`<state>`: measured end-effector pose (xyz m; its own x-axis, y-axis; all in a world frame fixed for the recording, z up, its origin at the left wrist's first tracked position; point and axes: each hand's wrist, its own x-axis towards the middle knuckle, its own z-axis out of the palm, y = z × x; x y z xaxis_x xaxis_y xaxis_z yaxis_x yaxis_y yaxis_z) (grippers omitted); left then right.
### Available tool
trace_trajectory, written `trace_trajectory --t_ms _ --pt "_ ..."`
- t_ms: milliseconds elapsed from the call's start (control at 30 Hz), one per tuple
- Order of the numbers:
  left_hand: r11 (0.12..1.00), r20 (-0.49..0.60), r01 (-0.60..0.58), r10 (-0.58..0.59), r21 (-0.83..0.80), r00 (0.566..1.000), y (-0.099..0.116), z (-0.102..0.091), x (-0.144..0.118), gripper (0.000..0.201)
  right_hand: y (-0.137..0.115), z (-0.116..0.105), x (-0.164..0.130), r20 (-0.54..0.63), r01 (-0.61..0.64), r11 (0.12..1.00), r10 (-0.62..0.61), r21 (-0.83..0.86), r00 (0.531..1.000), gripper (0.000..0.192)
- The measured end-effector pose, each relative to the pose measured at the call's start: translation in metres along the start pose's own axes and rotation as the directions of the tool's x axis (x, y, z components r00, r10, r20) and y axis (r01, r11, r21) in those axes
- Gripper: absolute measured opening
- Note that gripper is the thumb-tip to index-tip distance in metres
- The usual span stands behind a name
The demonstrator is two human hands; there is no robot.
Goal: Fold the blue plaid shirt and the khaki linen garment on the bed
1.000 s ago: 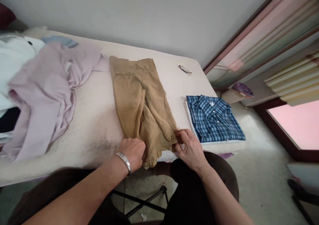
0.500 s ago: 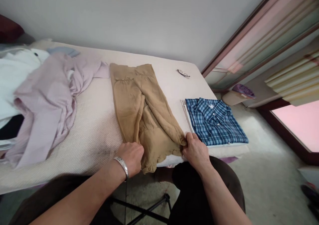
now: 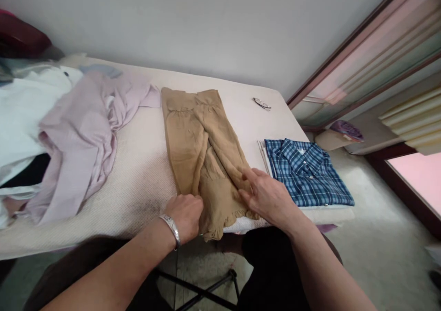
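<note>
A tan garment [image 3: 186, 132] with gathered seams and a ruffled near edge lies lengthwise on the bed, its sides folded inward over the middle. My left hand [image 3: 184, 213], a silver bangle at its wrist, is closed on the garment's near left edge. Over the right fold is my right hand [image 3: 267, 196], fingers apart and resting on the fabric without gripping it. The ruffled edge hangs slightly past the bed's front edge between my hands.
Right of the garment, a blue plaid shirt [image 3: 306, 173] tops a folded stack. Eyeglasses [image 3: 262, 104] lie farther back on the bed [image 3: 138, 164]. Rumpled clothes, among them a pale pink garment [image 3: 79, 132], pile up at left. A wall [image 3: 206, 31] closes off the back.
My right hand has let go of the near right corner and moved up onto the right fold, its fingers spreading. The left hand keeps its hold. The view has shifted slightly left.
</note>
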<state>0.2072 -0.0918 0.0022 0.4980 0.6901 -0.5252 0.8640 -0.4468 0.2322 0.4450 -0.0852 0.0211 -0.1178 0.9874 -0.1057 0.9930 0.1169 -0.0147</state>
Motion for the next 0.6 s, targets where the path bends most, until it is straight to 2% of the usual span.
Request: trace_trajectory --t_ms 67,133,200,267,333,400,433,500,600 --pt "1.0 -0.055 -0.002 0.003 0.01 0.998 0.003 0.006 -0.003 0.025 0.015 0.014 -0.003 -0.013 -0.211 0.977 0.211 -0.014 0.977 0.026" --pt "1.0 -0.07 -0.015 0.016 0.015 0.997 0.006 0.013 -0.005 0.028 0.034 0.032 -0.007 0.044 -0.358 0.933 0.356 0.026 0.933 0.029" --pt "1.0 -0.052 -0.023 0.024 0.018 0.998 0.008 0.018 -0.004 0.034 0.051 0.05 -0.009 0.156 -0.38 0.916 0.36 0.131 0.92 0.023" --pt "0.999 -0.023 -0.018 0.018 0.027 1.0 0.008 0.019 -0.002 0.04 0.062 0.063 -0.009 0.254 -0.373 0.872 0.301 0.318 0.919 0.012" --pt "0.999 -0.012 -0.017 0.018 0.04 1.0 0.006 0.018 0.0 0.043 0.069 0.071 -0.009 0.32 -0.388 0.756 0.247 0.527 0.915 0.01" --pt "0.998 -0.007 -0.028 0.029 0.054 1.0 0.005 0.018 0.002 0.044 0.075 0.072 -0.01 0.361 -0.413 0.669 0.225 0.618 0.905 0.012" --pt "0.997 -0.009 -0.035 0.036 0.062 0.999 0.004 0.017 0.003 0.043 0.078 0.072 -0.01 0.363 -0.422 0.682 0.24 0.598 0.9 0.012" --pt "0.996 -0.018 -0.048 0.049 0.072 0.999 0.003 0.017 0.004 0.043 0.082 0.072 -0.009 0.341 -0.408 0.781 0.265 0.472 0.902 0.01" --pt "0.996 -0.028 -0.049 0.052 0.074 0.998 0.003 0.018 0.004 0.041 0.085 0.075 -0.007 0.312 -0.334 0.893 0.238 0.302 0.92 0.013"
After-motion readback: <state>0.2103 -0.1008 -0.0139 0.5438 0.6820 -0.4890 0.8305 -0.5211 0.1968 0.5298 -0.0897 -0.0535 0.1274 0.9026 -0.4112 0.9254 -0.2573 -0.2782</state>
